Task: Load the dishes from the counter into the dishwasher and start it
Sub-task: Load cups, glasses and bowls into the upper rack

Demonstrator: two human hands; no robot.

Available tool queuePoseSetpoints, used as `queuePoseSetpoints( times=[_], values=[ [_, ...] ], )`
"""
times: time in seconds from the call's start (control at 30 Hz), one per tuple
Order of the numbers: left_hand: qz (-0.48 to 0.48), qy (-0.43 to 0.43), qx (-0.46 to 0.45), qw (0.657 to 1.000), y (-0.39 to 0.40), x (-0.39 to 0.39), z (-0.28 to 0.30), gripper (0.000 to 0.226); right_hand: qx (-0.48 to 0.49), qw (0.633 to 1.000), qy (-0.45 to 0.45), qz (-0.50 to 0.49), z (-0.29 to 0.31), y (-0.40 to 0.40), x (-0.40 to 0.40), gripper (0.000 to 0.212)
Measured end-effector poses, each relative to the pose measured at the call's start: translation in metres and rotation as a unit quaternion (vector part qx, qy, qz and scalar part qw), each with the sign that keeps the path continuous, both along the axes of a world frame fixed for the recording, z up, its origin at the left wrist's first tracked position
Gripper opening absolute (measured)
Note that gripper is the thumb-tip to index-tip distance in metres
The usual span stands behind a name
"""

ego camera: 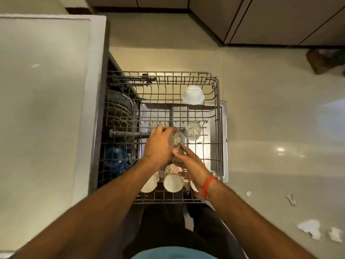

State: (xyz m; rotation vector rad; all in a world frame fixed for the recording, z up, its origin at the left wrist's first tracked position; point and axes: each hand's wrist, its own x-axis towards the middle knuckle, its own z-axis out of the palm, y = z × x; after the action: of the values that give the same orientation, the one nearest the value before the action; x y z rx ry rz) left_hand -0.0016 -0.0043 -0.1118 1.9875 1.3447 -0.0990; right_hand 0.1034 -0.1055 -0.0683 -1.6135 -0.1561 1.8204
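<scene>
The dishwasher's upper wire rack (217, 109) is pulled out over the open door (225, 139). My left hand (158, 144) grips a clear glass (175, 140), bottom up, above the middle of the rack. My right hand (190, 161) reaches in from the right, thumb and fingertips touching the glass from below; its grip is unclear. A second clear glass (193, 130) stands upside down just to the right. A white bowl (192, 95) lies inverted at the far right corner. Patterned white cups (173, 179) sit in the near row, partly hidden by my arms.
A pale counter (43, 100) runs along the left, over the dishwasher body. Dark plates (121, 107) and a blue item (114, 158) sit in the lower rack. Torn paper scraps (309, 228) lie on the tiled floor at right. Cabinet doors (270, 19) stand at the top.
</scene>
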Motion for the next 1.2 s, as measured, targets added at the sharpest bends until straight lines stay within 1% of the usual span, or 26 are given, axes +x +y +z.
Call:
queuePoseSetpoints(
  times=[0.07, 0.17, 0.2, 0.27, 0.37, 0.53, 0.63, 0.7, 0.77, 0.83, 0.97, 1.13, 1.2],
  values=[
    [-0.038, 0.032, 0.018, 0.999, 0.016, 0.01, -0.025, 0.061, -0.002, 1.0, -0.005, 0.0, -0.024, 0.012, 0.002, 0.021],
    [-0.074, 0.067, 0.02, 0.995, 0.033, 0.021, -0.057, 0.06, -0.016, 1.0, -0.015, -0.007, -0.063, 0.027, 0.002, 0.056],
    [-0.083, 0.077, 0.027, 0.993, 0.038, 0.023, -0.066, 0.059, -0.022, 1.0, -0.017, -0.005, -0.075, 0.032, 0.002, 0.061],
    [-0.092, 0.095, 0.029, 0.991, 0.044, 0.026, -0.084, 0.059, -0.038, 0.999, -0.02, -0.011, -0.094, 0.041, 0.003, 0.058],
    [-0.088, 0.107, 0.018, 0.99, 0.048, 0.028, -0.104, 0.059, -0.059, 0.997, -0.028, -0.027, -0.114, 0.051, 0.006, 0.042],
    [-0.078, 0.089, 0.03, 0.993, 0.045, 0.028, -0.118, 0.06, -0.085, 0.995, -0.04, -0.042, -0.127, 0.057, 0.004, 0.049],
    [-0.082, 0.096, 0.048, 0.991, 0.043, 0.027, -0.117, 0.068, -0.084, 0.995, -0.047, -0.041, -0.127, 0.057, 0.004, 0.046],
    [-0.079, 0.103, 0.047, 0.99, 0.04, 0.026, -0.112, 0.076, -0.078, 0.995, -0.054, -0.036, -0.123, 0.056, 0.002, 0.048],
    [-0.051, 0.101, 0.045, 0.993, 0.038, 0.024, -0.103, 0.079, -0.07, 0.995, -0.062, -0.028, -0.116, 0.054, 0.002, 0.054],
    [-0.015, 0.097, 0.038, 0.994, 0.034, 0.02, -0.091, 0.077, -0.065, 0.996, -0.064, -0.017, -0.105, 0.051, 0.002, 0.057],
    [0.079, 0.062, -0.006, 0.995, 0.012, 0.003, -0.066, 0.077, -0.041, 0.997, -0.065, -0.008, -0.073, 0.032, 0.003, 0.058],
    [0.167, -0.035, -0.048, 0.984, -0.041, -0.017, -0.031, 0.065, -0.032, 0.997, -0.06, -0.032, -0.041, -0.009, 0.004, 0.062],
    [0.194, -0.066, -0.054, 0.977, -0.066, -0.021, -0.011, 0.061, -0.009, 0.997, -0.068, -0.037, -0.025, -0.026, 0.005, 0.062]
  ],
)
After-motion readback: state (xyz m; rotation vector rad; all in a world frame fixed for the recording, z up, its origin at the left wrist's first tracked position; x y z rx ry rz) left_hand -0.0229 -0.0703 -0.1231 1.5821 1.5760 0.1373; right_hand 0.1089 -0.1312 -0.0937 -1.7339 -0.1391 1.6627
